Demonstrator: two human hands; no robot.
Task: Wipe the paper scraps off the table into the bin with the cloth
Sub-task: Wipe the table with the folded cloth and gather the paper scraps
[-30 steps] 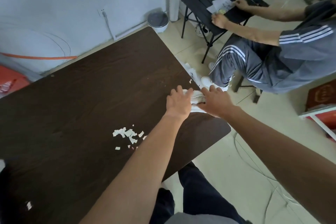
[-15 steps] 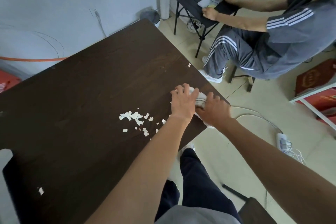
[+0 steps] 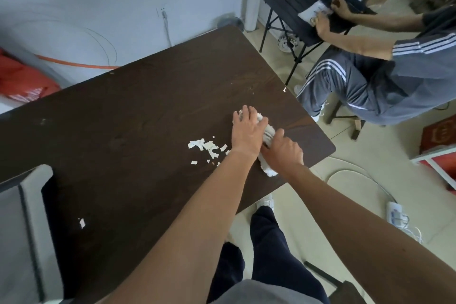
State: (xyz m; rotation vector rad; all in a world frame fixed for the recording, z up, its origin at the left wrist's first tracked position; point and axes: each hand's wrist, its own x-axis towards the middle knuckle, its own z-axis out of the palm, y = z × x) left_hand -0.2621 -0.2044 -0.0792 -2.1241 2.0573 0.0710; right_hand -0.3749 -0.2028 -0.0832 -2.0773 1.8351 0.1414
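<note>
A white cloth [image 3: 267, 171] lies bunched on the dark brown table [image 3: 128, 116] near its right edge. My left hand [image 3: 247, 132] presses flat on top of the cloth. My right hand [image 3: 283, 152] grips the cloth from the right side. A cluster of white paper scraps [image 3: 206, 148] lies just left of my left wrist. One stray scrap [image 3: 82, 223] sits near the table's front left, another [image 3: 284, 89] at the right edge. A small grey bin [image 3: 228, 22] stands on the floor behind the table's far corner, partly hidden.
A seated person [image 3: 385, 76] in grey striped clothes works at a black folding table [image 3: 296, 7] to the right. A white cable and power strip [image 3: 394, 213] lie on the floor. A grey chair [image 3: 27, 229] stands at the left, red bags [image 3: 22, 81] behind.
Both hands have slid the cloth inward from the table's right edge toward the scrap pile. My view has shifted, so the table sits more to the centre.
</note>
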